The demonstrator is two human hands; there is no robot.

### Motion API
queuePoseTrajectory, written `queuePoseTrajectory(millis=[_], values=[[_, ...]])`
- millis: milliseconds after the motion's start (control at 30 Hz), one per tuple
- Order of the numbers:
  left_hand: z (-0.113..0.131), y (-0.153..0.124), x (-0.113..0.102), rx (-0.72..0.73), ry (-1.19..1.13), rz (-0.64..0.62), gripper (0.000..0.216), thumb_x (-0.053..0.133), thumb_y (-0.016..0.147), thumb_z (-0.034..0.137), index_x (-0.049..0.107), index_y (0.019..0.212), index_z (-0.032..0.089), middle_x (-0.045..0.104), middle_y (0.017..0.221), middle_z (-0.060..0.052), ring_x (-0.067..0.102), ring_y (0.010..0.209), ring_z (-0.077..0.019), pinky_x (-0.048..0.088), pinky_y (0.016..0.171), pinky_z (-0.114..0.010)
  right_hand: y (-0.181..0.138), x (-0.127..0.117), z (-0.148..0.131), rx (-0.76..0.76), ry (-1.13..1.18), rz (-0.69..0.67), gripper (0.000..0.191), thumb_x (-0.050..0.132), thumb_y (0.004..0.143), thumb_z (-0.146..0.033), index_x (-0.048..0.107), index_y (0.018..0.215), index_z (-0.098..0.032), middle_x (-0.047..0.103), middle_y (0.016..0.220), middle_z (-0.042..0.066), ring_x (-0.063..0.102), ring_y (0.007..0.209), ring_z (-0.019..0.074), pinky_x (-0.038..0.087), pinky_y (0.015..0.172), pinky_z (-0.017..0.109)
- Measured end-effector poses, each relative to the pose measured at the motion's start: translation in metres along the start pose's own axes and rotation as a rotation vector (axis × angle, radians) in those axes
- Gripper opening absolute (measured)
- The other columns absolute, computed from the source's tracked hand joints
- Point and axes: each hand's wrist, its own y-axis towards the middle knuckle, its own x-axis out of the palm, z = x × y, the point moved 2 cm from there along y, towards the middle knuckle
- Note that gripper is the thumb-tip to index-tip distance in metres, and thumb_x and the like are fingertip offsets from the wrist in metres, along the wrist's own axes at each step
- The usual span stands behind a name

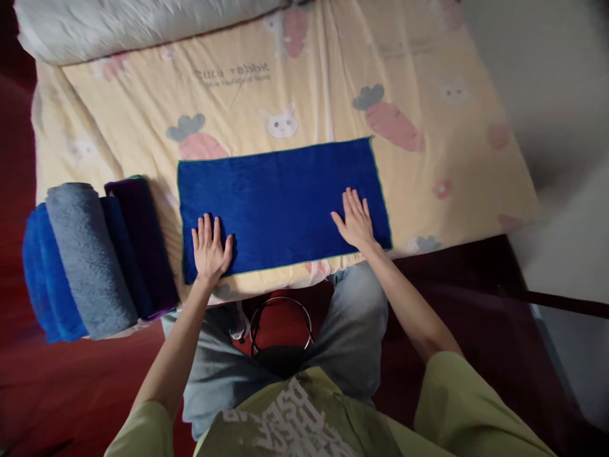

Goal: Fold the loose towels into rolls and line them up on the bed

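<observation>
A blue towel (280,197) with a thin green edge lies spread flat in front of me on a yellow printed bedsheet (318,114). My left hand (209,249) rests palm down on its lower left part, fingers stretched out. Near the lower right corner, my right hand (354,221) also lies flat on the cloth, thumb apart from the fingers. Neither hand grips anything. The towel looks smooth, with its near edge close to the edge of the bed.
Left of the towel sit a grey-blue rolled towel (90,260), a bright blue towel (50,279) and a dark purple folded towel (145,241). A white bulky roll (143,25) lies along the far edge. Red floor (57,387) shows below, and a pale wall (561,114) stands at right.
</observation>
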Motion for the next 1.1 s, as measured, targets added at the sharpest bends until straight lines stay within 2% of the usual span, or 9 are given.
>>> queuePoseTrajectory(millis=[200, 433, 567, 633, 767, 933, 1000, 1100], values=[[-0.014, -0.019, -0.003, -0.067, 0.032, 0.031, 0.074, 0.031, 0.107, 0.049, 0.020, 0.171, 0.014, 0.009, 0.178, -0.013, 0.004, 0.165, -0.0307, 0.007, 0.133, -0.058, -0.032, -0.006, 0.049, 0.070, -0.059, 0.013, 0.074, 0.024, 0.109, -0.048, 0.009, 0.171, -0.010, 0.010, 0.178, 0.013, 0.009, 0.166, 0.0286, 0.010, 0.134, 0.059], [-0.022, -0.022, 0.002, -0.118, 0.018, 0.058, 0.075, 0.032, 0.106, 0.050, 0.020, 0.171, 0.014, 0.010, 0.177, -0.014, 0.006, 0.165, -0.0312, 0.010, 0.133, -0.058, -0.040, -0.003, 0.069, 0.140, -0.090, 0.038, 0.073, 0.020, 0.108, -0.046, 0.005, 0.171, -0.012, 0.008, 0.178, 0.012, 0.008, 0.166, 0.0272, 0.011, 0.133, 0.059], [-0.019, -0.019, 0.000, -0.114, -0.019, 0.039, 0.076, 0.031, 0.105, 0.051, 0.024, 0.169, 0.010, 0.013, 0.176, -0.018, 0.005, 0.165, -0.0321, 0.008, 0.132, -0.059, -0.034, -0.009, 0.061, 0.157, -0.102, -0.033, 0.074, 0.019, 0.108, -0.046, 0.007, 0.170, -0.006, 0.005, 0.178, 0.014, 0.004, 0.166, 0.0249, 0.007, 0.134, 0.055], [-0.016, -0.027, -0.004, -0.082, -0.019, 0.042, 0.077, 0.029, 0.105, 0.051, 0.027, 0.168, 0.007, 0.012, 0.176, -0.019, 0.004, 0.165, -0.0325, 0.006, 0.132, -0.058, -0.037, -0.014, 0.051, 0.174, -0.107, -0.086, 0.075, 0.020, 0.108, -0.047, 0.009, 0.169, -0.005, 0.005, 0.178, 0.015, 0.004, 0.166, 0.0259, 0.004, 0.134, 0.055], [-0.019, -0.071, -0.005, 0.018, 0.004, 0.022, 0.076, 0.027, 0.105, 0.048, 0.031, 0.165, 0.002, 0.015, 0.175, -0.019, 0.006, 0.165, -0.0311, 0.007, 0.133, -0.053, -0.062, -0.016, 0.028, 0.209, -0.106, -0.095, 0.076, 0.019, 0.108, -0.050, 0.008, 0.170, -0.006, 0.003, 0.178, 0.014, 0.001, 0.166, 0.0262, 0.004, 0.133, 0.056], [-0.034, -0.122, -0.004, -0.009, -0.016, 0.023, 0.077, 0.027, 0.104, 0.046, 0.027, 0.165, -0.001, 0.016, 0.174, -0.022, 0.011, 0.164, -0.0313, 0.015, 0.133, -0.051, -0.086, -0.007, 0.017, 0.309, -0.059, -0.287, 0.077, 0.019, 0.108, -0.051, 0.004, 0.170, -0.007, -0.004, 0.178, 0.012, -0.001, 0.166, 0.0217, 0.006, 0.134, 0.050], [-0.036, -0.129, -0.007, -0.020, -0.023, 0.020, 0.078, 0.029, 0.104, 0.046, 0.028, 0.164, -0.003, 0.017, 0.173, -0.025, 0.012, 0.164, -0.0341, 0.019, 0.132, -0.053, -0.088, -0.008, 0.013, 0.339, -0.072, -0.288, 0.077, 0.018, 0.108, -0.050, 0.004, 0.170, -0.006, -0.005, 0.178, 0.013, -0.002, 0.166, 0.0215, 0.006, 0.134, 0.050], [-0.035, -0.133, -0.009, -0.046, -0.027, -0.002, 0.078, 0.031, 0.103, 0.046, 0.031, 0.162, -0.005, 0.020, 0.172, -0.028, 0.016, 0.163, -0.0368, 0.026, 0.129, -0.052, -0.093, -0.010, 0.008, 0.450, -0.098, -0.211, 0.081, 0.018, 0.108, -0.055, 0.007, 0.169, -0.003, -0.001, 0.177, 0.019, 0.002, 0.166, 0.0270, 0.009, 0.133, 0.052]])
